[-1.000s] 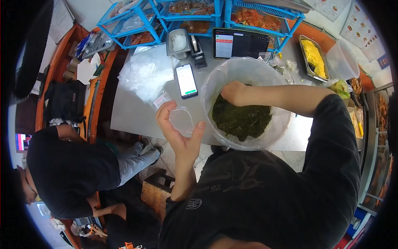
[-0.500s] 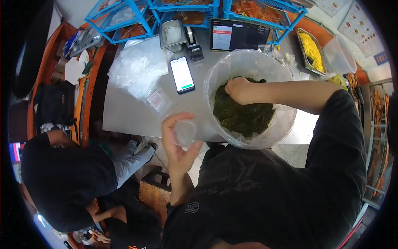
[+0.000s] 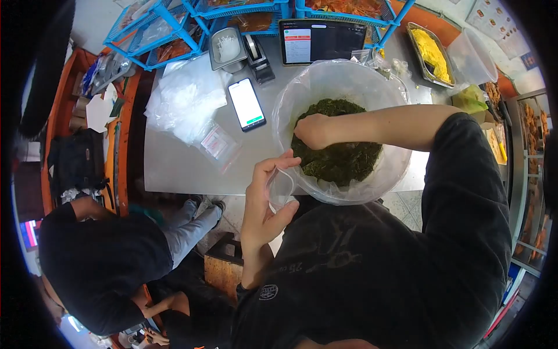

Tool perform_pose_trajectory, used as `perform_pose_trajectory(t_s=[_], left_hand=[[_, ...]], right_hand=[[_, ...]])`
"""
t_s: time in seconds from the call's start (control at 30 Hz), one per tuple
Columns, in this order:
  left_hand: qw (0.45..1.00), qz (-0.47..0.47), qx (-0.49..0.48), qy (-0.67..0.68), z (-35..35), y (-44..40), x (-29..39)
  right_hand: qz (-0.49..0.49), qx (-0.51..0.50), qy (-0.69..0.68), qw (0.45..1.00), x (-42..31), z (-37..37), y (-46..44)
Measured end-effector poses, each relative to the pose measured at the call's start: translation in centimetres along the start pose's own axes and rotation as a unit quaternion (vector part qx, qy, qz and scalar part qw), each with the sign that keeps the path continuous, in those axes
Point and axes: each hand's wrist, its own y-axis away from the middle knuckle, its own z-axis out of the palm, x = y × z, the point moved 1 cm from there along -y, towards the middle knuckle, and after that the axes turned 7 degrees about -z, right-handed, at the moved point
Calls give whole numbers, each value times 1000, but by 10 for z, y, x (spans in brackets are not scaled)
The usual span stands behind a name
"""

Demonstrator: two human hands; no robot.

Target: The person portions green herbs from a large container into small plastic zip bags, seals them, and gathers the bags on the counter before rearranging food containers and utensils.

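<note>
The left hand [image 3: 260, 212] has neared the tub [image 3: 285, 104], perhaps touching.

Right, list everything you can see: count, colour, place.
Table: one, silver, centre
Tub: one, translucent, on table
Leafy mass: one, dark green, in tub
Phone: one, black-edged, beside tub
Thin bags: pile, clear, beside phone
Labelled packet: one, clear, near phone
Metal container: one, silver, behind phone
Tape dispenser: one, black, beside container
Tablet: one, black, behind tub
Racks: several, blue, table back
Tray: one, silver, back right
Co-worker: at least one, dark top, left
Plastic item: one, clear, beside tub
Left hand: one, bare, holding plastic item
Right hand: one, bare, in tub
</note>
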Motion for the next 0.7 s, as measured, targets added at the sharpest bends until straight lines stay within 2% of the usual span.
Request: perform_pose_trajectory(t_s=[0.07, 0.13, 0.23, 0.3, 0.37, 0.47, 0.57, 0.7], left_hand=[[1000, -1, 3, 6, 0, 1, -3], [1000, -5, 3, 0, 0, 1, -3], [1000, -8, 1, -8, 0, 0, -2], [1000, -11, 0, -12, 0, 1, -1], [1000, -14, -3, -16, 1, 1, 0], [999, -20, -13, 26, -1, 2, 0], [993, 10, 43, 110, 0, 0, 9], [984, 87, 110, 111, 8, -16, 30]], right_hand=[[-1, -51, 8, 999, -2, -14, -7], [-57, -124, 114, 984, 8, 5, -34], [-150, -221, 200, 943, 26, 15, -64], [-99, -245, 105, 959, 24, 9, -61], [74, -217, -120, 966, 20, -3, -43], [74, -215, -212, 950, 26, -12, -26], [12, -136, -348, 928, 34, -31, 16], [21, -73, -432, 899, 45, -57, 68]])
